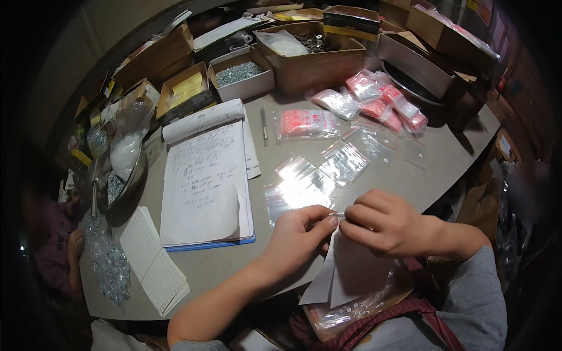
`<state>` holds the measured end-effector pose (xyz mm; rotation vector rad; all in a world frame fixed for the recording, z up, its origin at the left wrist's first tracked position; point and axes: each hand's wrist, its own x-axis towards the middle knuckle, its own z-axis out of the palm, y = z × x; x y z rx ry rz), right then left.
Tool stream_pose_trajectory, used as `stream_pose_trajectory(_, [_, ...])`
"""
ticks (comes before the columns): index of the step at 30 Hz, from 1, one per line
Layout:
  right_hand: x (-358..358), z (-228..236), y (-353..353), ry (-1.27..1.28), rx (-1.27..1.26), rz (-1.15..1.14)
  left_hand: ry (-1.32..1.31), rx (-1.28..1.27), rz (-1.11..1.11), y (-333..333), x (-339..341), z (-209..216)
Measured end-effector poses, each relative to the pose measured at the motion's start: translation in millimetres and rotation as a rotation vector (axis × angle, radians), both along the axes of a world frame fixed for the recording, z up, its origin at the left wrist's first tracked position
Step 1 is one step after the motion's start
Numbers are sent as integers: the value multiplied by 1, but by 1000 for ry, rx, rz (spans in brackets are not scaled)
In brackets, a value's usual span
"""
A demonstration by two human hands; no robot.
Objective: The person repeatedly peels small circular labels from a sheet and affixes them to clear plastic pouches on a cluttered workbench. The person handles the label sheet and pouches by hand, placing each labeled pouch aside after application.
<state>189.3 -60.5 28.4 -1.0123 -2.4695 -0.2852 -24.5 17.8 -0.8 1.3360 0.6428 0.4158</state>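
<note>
Near the table's front edge, my left hand [298,237] pinches the top edge of some white paper sheets [358,272] between thumb and fingers. Beside it, my right hand [386,225] is closed on the same edge, fingers curled. A narrow white strip shows between the two fingertips. The sheets hang down over a carton [351,327] at my lap, which holds clear plastic with small pale rings. Just beyond my hands, flat clear zip bags [301,181] lie overlapping and glaring with light.
Left of the bags lies a written notepad [202,175] on a blue clipboard. Packs of red-printed bags [307,124] lie farther back. Boxes, including a white box of screws [240,73], line the far edge. Loose metal hardware [108,260] spreads at left, near another person [55,245].
</note>
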Motion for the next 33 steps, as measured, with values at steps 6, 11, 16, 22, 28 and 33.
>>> stream_pose_trajectory(6, [20,24,60,335,-372,-92,-86,1059,87,-1,1,-14])
stream_pose_trajectory(11, [12,13,124,232,-837,-127,-99,1150,35,4,1,-16])
stream_pose_trajectory(16, [8,-15,140,36,-552,-172,-98,1082,5,7,1,-23])
stream_pose_trajectory(22, [18,2,165,-74,-576,-331,-14,1033,-20,6,-1,-22])
stream_pose_trajectory(28, [5,-3,167,47,-760,-260,-30,1038,18,5,-1,-19])
stream_pose_trajectory(33, [16,-15,167,115,-763,-203,54,1048,-19,3,-3,-18])
